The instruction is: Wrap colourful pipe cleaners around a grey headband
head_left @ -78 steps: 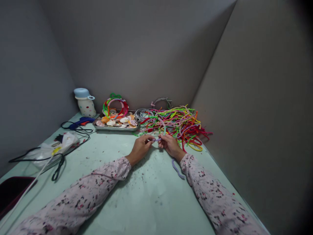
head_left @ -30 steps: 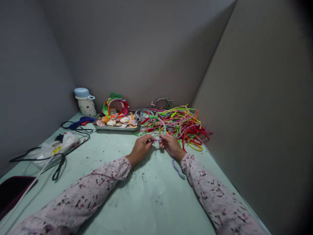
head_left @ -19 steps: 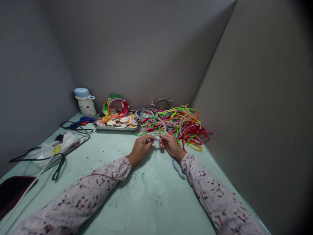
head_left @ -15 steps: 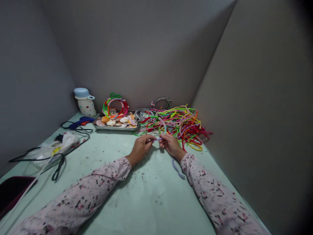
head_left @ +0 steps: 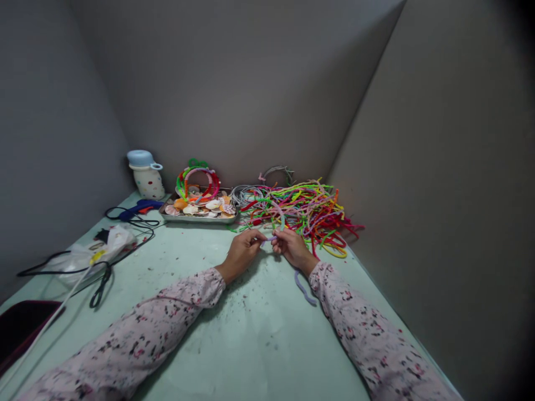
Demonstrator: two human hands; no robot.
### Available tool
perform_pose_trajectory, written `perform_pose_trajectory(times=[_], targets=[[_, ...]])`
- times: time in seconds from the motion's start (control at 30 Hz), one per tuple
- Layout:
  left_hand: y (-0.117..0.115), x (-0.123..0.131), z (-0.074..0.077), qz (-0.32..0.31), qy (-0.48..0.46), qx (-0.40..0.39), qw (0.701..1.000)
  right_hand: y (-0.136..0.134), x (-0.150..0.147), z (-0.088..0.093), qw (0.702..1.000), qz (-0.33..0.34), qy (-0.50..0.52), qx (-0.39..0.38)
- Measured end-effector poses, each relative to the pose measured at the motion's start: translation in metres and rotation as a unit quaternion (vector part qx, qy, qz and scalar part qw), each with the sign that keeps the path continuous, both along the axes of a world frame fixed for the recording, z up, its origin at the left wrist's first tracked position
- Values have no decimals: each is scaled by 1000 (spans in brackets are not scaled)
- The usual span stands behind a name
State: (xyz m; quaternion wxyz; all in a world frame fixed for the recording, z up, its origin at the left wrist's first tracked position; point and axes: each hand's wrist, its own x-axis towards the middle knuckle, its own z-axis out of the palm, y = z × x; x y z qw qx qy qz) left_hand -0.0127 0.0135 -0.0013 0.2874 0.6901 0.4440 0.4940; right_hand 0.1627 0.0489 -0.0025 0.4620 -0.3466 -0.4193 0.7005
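My left hand (head_left: 243,252) is closed, its thumb and index finger pinching a light purple pipe cleaner (head_left: 270,239). Facing it, my right hand (head_left: 292,248) is closed around the same short stretch, and the fingertips are a small gap apart. From behind my right fingers rises a curved band with mint (head_left: 282,220) and pink parts; where it ends among the pile is hard to make out. Below my right wrist shows a loose purple length (head_left: 304,288); whether it joins the piece in my fingers is hidden.
A heap of colourful pipe cleaners (head_left: 309,209) lies behind my hands, beside coiled grey wire (head_left: 246,195). To the left are a metal tray (head_left: 200,219) of seashells with wrapped hoops (head_left: 198,182), a bottle (head_left: 148,181), a blue glue gun (head_left: 140,208), cables and a plastic bag (head_left: 117,239).
My left fingers have shifted very slightly on the purple pipe cleaner, whose end now points down a little beneath them. Everything else stays put.
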Motion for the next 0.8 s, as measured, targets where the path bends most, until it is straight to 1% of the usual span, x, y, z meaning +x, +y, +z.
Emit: perform_pose_trajectory(times=[0.3, 0.6, 0.8], targets=[[-2, 0, 3, -2, -5, -1, 1000, -1, 0, 2, 1000, -2, 0, -2], [0, -1, 0, -6, -5, -1, 1000, -1, 0, 2, 1000, -2, 3, -4], [-1, 0, 2, -3, 2, -9, 1000, 0, 0, 0, 1000, -3, -1, -1]])
